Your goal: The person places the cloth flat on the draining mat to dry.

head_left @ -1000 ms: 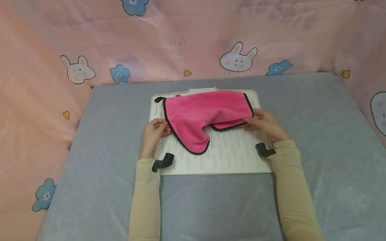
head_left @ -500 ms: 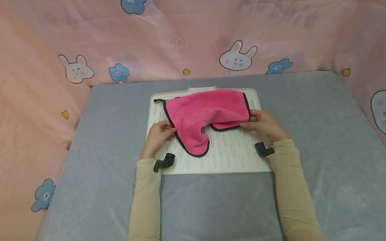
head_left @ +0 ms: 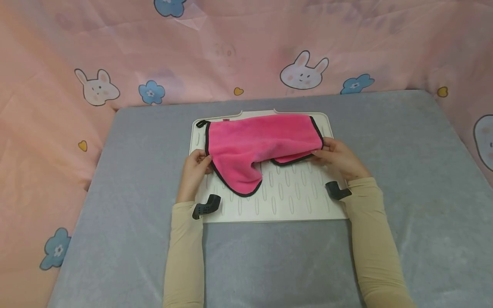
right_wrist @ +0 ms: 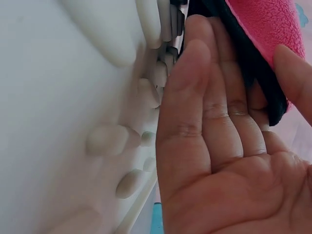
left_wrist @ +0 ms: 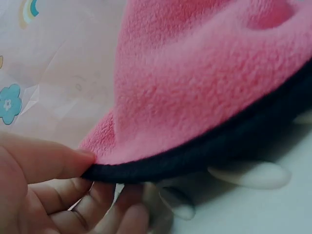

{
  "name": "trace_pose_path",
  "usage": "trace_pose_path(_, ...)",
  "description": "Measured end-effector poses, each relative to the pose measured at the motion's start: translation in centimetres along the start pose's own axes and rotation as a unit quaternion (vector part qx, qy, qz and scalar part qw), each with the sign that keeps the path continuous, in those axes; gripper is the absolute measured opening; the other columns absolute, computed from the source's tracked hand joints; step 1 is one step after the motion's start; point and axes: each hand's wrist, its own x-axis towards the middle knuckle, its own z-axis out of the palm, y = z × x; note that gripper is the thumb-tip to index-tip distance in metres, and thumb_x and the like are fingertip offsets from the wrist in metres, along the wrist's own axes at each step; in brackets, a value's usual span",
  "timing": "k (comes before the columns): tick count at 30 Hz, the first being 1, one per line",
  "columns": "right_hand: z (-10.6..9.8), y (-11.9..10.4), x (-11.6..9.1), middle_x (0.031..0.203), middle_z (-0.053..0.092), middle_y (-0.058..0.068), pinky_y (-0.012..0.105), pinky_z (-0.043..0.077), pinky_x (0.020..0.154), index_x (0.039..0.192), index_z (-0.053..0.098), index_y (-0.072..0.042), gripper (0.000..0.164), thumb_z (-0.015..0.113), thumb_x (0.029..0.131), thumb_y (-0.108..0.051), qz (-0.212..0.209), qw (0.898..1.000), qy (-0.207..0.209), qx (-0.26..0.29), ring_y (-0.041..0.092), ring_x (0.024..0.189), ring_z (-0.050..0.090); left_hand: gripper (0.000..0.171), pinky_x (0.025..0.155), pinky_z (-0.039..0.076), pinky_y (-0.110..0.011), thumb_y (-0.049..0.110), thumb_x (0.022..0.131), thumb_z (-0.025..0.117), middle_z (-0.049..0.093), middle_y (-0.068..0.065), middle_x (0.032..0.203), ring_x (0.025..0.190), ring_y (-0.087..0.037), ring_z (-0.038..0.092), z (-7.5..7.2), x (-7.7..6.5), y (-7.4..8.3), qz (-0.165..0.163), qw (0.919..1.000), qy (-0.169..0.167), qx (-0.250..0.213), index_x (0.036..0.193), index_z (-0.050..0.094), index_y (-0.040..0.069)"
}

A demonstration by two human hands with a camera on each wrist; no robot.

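A bright pink plush cloth [head_left: 258,139] with black edging lies spread over a white ridged draining tray [head_left: 286,205]. Its back part is doubled over, and a rounded corner hangs toward the front left. My left hand [head_left: 192,174] pinches the cloth's left edge between thumb and fingers; the left wrist view shows the thumb [left_wrist: 53,158] on top of the black edging. At the cloth's right end, my right hand [head_left: 344,161] pinches the folded edge, its thumb [right_wrist: 292,75] against the pink side and its fingers [right_wrist: 217,112] behind the edging, close to the tray's ridges.
The tray sits on a table with a grey cover [head_left: 277,256]. A pink curtain [head_left: 215,55] printed with rabbits and flowers rises behind the table and along its sides. A small black hanging loop [head_left: 202,123] sticks out at the cloth's back left corner.
My left hand first moved slightly right and nearer with the cloth's edge, then back left, drawing the cloth wider. My right hand shifted a little left, then right again, still holding its end.
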Motion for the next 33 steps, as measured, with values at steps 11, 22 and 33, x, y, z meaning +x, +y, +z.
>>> trace_pose_path(11,-0.1,0.0,-0.2,0.08,0.067,-0.004,0.023,0.053,0.071,0.101,0.053,-0.002,0.006,0.052,0.096,-0.006,-0.038,0.995,0.049,0.077,0.013,0.07,0.066,0.013,0.044,0.046,-0.02,0.008,0.099,0.043,0.057,0.001,0.067,0.043,-0.006,0.049,0.1,-0.1,0.0,-0.034,0.9987,0.0,-0.037,0.106,0.045,-0.003)
trace_pose_path(22,-0.5,-0.1,-0.5,0.076,0.061,-0.006,0.02,0.046,0.059,0.086,0.062,-0.012,0.008,0.059,0.094,-0.012,-0.032,0.988,0.097,0.117,0.007,0.065,0.054,0.025,0.048,0.045,-0.021,0.014,0.096,0.053,0.06,0.002,0.07,0.044,-0.007,0.05,-1.1,-0.2,0.2,-0.024,0.9979,-0.051,0.031,0.109,0.054,-0.006)
trace_pose_path(33,-1.6,0.4,-1.0,0.114,0.057,0.013,0.037,0.039,0.084,0.13,0.049,0.0,0.053,0.067,0.089,-0.028,0.046,0.988,-0.05,-0.136,0.024,0.103,0.048,0.03,0.074,0.055,-0.033,-0.003,0.085,0.065,0.07,-0.011,0.087,0.074,-0.015,0.067,-3.5,-1.0,-0.1,-0.075,0.946,-0.313,0.037,0.11,0.051,-0.011)
